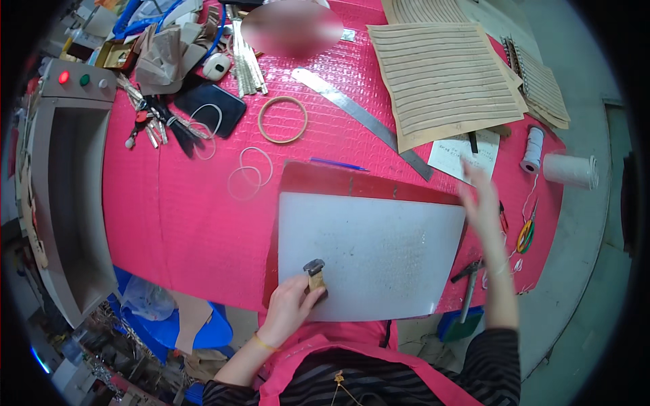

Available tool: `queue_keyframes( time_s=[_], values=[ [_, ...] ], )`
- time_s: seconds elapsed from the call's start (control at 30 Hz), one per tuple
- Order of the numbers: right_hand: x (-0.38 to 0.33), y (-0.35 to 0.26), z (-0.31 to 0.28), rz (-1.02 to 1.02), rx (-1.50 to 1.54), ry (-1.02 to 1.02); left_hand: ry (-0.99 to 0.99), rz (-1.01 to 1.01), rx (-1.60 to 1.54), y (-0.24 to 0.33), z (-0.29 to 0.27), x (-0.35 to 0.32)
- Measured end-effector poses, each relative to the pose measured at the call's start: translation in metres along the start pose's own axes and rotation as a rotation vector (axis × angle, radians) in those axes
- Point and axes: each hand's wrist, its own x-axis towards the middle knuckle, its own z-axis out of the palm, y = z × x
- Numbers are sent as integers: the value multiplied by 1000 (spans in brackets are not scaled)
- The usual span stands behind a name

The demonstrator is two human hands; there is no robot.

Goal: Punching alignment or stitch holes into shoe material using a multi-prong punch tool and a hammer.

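My left hand [292, 302] is closed round a short tool [315, 276] with a dark metal head and a tan wrapped body, its kind unclear. It holds the tool over the lower left of a white cutting board [365, 230], whose surface is marked with many small dents. Raised beyond the board's right edge, my right hand [479, 193] is slightly blurred, with its fingers apart and nothing visible in them. Just past its fingertips lies a white note sheet [455, 155] with handwriting, and a black stick-like thing [473, 142] on top.
Striped tan sheets [443, 81], a steel ruler [359, 118] and a blue pen [338, 164] lie beyond the board. A hammer [469, 291], scissors [526, 235] and thread spools [533, 149] are at right. Left are a tape roll [261, 120], a phone [227, 111] and a grey machine [74, 169].
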Motion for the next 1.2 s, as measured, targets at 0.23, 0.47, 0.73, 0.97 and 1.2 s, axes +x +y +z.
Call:
queue_keyframes(
  time_s=[0.23, 0.47, 0.73, 0.97, 1.2],
  values=[
    [-164, -29, 59, 475, 71, 173, 211, 17, 304, -10, 15, -3],
    [-164, -48, 77, 493, 93, 180, 402, -157, 154, -34, 34, -13],
    [-190, -98, 99, 412, 247, 83, 528, -232, -6, -83, 12, -63],
    [-202, -74, 119, 437, 23, -1, 141, -294, -968, -165, -3, -99],
    [-141, -104, 122, 559, 484, -228, 449, -253, -1369, -159, -11, -155]
  ],
)
